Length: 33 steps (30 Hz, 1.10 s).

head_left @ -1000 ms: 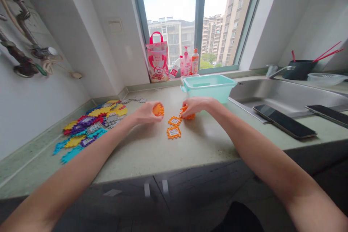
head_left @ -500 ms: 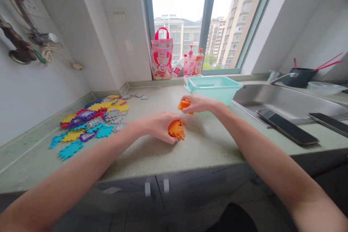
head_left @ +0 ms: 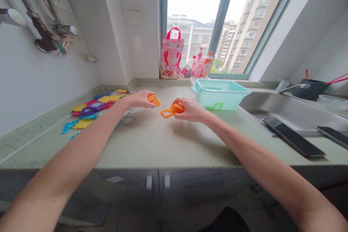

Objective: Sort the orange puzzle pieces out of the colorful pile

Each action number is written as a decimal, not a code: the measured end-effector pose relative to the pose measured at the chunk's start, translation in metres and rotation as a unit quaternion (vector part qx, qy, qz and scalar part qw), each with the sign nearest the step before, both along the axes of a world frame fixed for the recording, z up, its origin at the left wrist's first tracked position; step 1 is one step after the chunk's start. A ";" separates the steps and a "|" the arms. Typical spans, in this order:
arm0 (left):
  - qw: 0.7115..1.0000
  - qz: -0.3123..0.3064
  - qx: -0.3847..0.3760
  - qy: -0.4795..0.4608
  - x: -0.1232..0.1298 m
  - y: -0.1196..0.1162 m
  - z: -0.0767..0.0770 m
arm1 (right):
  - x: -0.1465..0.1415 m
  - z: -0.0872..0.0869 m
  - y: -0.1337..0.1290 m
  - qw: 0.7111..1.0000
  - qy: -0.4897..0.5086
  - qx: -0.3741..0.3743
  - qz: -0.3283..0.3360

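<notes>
The left hand (head_left: pixel 140 99) is clenched around an orange puzzle piece (head_left: pixel 153 99), whose toothed edge pokes out past the fingertips toward 3 o'clock. The right hand (head_left: pixel 190 110) grips a small stack of orange pieces (head_left: pixel 176 108) between thumb and fingers; one flat orange tile (head_left: pixel 165 113) with a pale grid in its middle juts from that stack toward 9 o'clock, though whether it rests on the bench (head_left: pixel 168 141) or hangs just above it cannot be told. The two hands sit near each other over the middle of the bench, apart, with a narrow gap between what each holds.

At 9 o'clock from the left hand lies a spread of coloured pieces (head_left: pixel 95 110), yellow, purple, red and blue, flat on the bench against the wall. A few grey pieces (head_left: pixel 127 119) lie just under the left forearm. At 2 o'clock from the right hand stands a teal tub (head_left: pixel 219 94), close by but not touching. Beyond it, at 3 o'clock, is the sink (head_left: pixel 285 110), with two dark phones (head_left: pixel 292 137) lying along its near edge. At 12 o'clock, on the window sill, stand a pink bag (head_left: pixel 171 59) and several bottles (head_left: pixel 201 66).
</notes>
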<state>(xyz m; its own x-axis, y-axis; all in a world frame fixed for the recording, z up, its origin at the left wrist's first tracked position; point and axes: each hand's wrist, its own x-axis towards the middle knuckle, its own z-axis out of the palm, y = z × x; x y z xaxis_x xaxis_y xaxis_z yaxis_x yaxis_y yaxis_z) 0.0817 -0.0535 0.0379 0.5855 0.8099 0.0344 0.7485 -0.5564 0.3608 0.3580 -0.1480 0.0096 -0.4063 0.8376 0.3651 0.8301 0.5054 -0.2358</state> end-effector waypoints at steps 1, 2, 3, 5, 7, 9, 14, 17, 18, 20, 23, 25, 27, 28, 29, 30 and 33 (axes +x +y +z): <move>1.000 0.011 0.019 0.018 -0.004 0.003 -0.003 | -0.009 -0.003 0.002 1.000 0.003 0.009 -0.007; 0.998 0.019 0.034 0.042 -0.006 0.006 -0.006 | -0.019 -0.006 0.005 1.000 0.003 0.014 -0.017; 0.996 0.025 0.045 0.068 -0.008 0.007 -0.009 | -0.028 -0.008 0.007 1.000 -0.004 0.012 -0.026; 0.992 0.030 0.053 0.106 -0.009 0.009 -0.014 | -0.044 -0.013 0.011 0.999 -0.032 -0.006 -0.040; 0.991 0.028 0.064 0.119 -0.008 0.009 -0.017 | -0.054 -0.017 0.013 0.997 -0.063 -0.027 -0.046; 0.989 0.020 0.074 0.123 -0.006 0.008 -0.018 | -0.055 -0.019 0.013 0.995 -0.078 -0.034 -0.047; 0.988 -0.005 0.085 0.128 0.000 0.003 -0.020 | -0.044 -0.016 0.012 0.995 -0.075 -0.048 -0.032; 0.989 -0.011 0.085 0.118 0.004 0.001 -0.022 | -0.041 -0.014 0.011 0.995 -0.073 -0.056 -0.042; 0.989 -0.012 0.086 0.117 0.005 0.001 -0.023 | -0.041 -0.015 0.010 0.994 -0.076 -0.056 -0.046; 0.989 -0.012 0.088 0.118 0.006 0.001 -0.024 | -0.042 -0.016 0.007 0.994 -0.083 -0.045 -0.049; 0.989 -0.011 0.082 0.119 0.006 0.002 -0.023 | -0.038 -0.012 0.006 0.995 -0.090 0.014 -0.043; 0.990 -0.013 0.074 0.116 0.006 0.003 -0.022 | -0.024 0.000 0.008 0.992 -0.084 0.087 -0.047; 0.991 -0.011 0.068 0.111 0.006 0.003 -0.022 | 0.007 0.019 0.013 0.979 -0.051 0.176 -0.086; 0.992 -0.007 0.067 0.110 0.007 0.003 -0.022 | 0.028 0.028 0.016 0.967 -0.021 0.223 -0.123; 0.992 -0.004 0.067 0.109 0.007 0.003 -0.023 | 0.052 0.037 0.020 0.949 0.012 0.263 -0.174; 0.992 -0.001 0.069 0.109 0.007 0.003 -0.023 | 0.078 0.044 0.024 0.929 0.040 0.292 -0.226; 0.991 0.000 0.073 0.110 0.008 0.004 -0.025 | 0.152 0.049 0.035 0.870 0.102 0.331 -0.352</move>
<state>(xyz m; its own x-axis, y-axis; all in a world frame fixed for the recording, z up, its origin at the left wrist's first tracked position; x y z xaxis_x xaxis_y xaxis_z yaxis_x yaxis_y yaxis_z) 0.0895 -0.0492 0.0132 0.5920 0.8056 0.0227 0.8000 -0.5908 0.1045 0.5095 -0.1127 0.0591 0.2522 0.4311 0.8663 0.9636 -0.0296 -0.2658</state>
